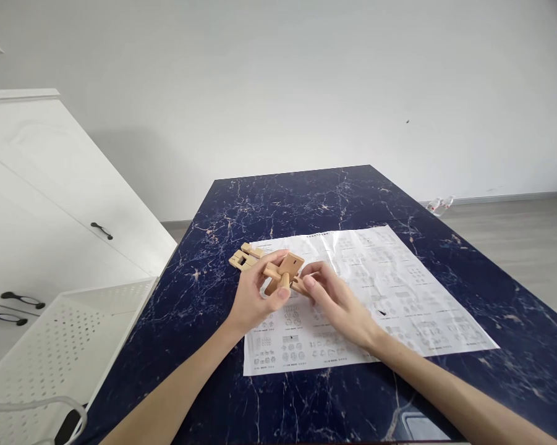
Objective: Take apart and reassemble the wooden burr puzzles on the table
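My left hand point(255, 295) is closed round a wooden puzzle point(291, 264) of several light-brown interlocking pieces, held above the paper sheet. My right hand point(336, 296) pinches a wooden puzzle piece point(300, 286) at the puzzle's right side; whether that piece is joined to the rest I cannot tell. Behind my left hand, more wooden puzzle pieces point(242, 258) lie at the sheet's far left corner, partly covered by my fingers. Under both hands spreads the creased white instruction sheet point(399, 272), printed with small grey diagrams.
The dark blue marbled table point(287, 204) reaches toward a pale wall point(269, 80). On the left stand a white cabinet point(51, 173) with black handles and a white perforated surface point(69, 334). Clear plastic bottles point(439, 205) are beyond the table's right edge.
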The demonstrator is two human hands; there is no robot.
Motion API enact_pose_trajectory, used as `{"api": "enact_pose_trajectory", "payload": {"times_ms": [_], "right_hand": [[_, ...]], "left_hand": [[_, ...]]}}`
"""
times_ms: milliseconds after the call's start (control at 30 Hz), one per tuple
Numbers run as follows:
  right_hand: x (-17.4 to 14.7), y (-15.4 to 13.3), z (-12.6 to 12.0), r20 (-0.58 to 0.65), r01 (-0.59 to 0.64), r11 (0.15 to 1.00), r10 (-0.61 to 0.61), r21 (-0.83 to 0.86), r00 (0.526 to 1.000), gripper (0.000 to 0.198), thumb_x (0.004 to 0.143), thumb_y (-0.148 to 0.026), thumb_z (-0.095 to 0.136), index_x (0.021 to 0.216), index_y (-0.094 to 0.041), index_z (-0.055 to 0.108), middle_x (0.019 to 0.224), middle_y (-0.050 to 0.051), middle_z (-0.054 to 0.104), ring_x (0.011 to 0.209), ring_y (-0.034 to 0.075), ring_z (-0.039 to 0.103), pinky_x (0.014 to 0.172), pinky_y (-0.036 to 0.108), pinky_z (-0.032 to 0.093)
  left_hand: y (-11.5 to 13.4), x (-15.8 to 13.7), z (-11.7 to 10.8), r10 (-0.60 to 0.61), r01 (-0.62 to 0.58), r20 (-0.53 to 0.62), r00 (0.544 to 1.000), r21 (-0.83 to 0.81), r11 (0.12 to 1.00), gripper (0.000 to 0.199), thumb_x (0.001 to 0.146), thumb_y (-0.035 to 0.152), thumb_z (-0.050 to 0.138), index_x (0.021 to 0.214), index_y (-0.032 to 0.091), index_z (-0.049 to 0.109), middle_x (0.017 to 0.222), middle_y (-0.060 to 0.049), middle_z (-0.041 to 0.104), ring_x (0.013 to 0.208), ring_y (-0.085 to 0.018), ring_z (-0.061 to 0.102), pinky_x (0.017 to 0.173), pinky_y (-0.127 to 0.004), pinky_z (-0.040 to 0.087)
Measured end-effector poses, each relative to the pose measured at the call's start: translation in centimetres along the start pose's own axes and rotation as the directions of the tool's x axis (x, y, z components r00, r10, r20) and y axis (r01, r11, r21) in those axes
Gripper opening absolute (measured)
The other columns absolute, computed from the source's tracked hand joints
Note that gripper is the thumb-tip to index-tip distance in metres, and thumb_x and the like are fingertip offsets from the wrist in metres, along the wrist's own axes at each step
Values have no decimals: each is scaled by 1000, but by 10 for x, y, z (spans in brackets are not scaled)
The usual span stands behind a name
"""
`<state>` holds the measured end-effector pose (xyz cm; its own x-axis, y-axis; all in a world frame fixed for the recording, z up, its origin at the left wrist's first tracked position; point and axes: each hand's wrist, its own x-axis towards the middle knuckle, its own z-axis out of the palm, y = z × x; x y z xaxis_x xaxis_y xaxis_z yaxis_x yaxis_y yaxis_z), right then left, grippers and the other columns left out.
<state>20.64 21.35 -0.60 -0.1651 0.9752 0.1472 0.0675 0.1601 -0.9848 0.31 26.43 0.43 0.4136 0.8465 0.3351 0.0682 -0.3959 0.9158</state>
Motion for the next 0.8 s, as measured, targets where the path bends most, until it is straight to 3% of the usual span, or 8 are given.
{"api": "enact_pose_trajectory", "payload": {"times_ms": [67,133,333,533,667,800], "right_hand": [[-2,3,1,-109,166,960,-194,-224,975,30,104,-53,57,108,-24,54,104,7,61,87,22,57,80,40,50],[-3,4,0,-104,251,921,-293,-299,951,25,105,-48,56,109,-24,54,103,7,61,90,23,56,84,41,49],[-3,-2,-3,8,234,940,-240,-248,971,29,111,-44,45,94,-23,55,85,3,59,71,18,54,68,34,45],[-4,-4,-5,49,358,869,-364,-342,930,29,111,-39,43,91,-22,56,82,3,58,71,18,53,67,34,43],[-2,-5,-5,28,291,917,-295,-271,955,34,110,-46,44,87,-23,55,82,3,58,71,18,53,68,34,44],[3,-2,-6,0,177,984,-177,-33,984,39,110,-53,45,87,-23,55,74,0,53,65,16,48,63,32,42]], "left_hand": [[-1,0,0,36,-37,6,999,85,996,72,85,60,73,142,17,61,121,-17,76,115,-37,72,102,-53,55],[-2,0,1,49,-55,42,998,141,988,75,82,55,75,145,18,58,117,-14,77,106,-34,74,100,-51,56],[0,-1,4,35,-70,164,986,214,974,81,76,45,80,148,22,51,120,-10,75,105,-30,73,103,-49,54],[6,2,6,-36,-2,185,982,203,979,69,79,39,79,142,22,54,116,-8,75,101,-28,72,98,-47,56],[7,2,5,-142,130,231,963,67,989,66,87,46,77,144,24,53,103,-5,72,92,-24,71,88,-40,58],[4,5,4,-204,264,315,927,-162,951,60,94,67,65,137,24,63,112,-9,72,104,-27,71,91,-40,57]]}}
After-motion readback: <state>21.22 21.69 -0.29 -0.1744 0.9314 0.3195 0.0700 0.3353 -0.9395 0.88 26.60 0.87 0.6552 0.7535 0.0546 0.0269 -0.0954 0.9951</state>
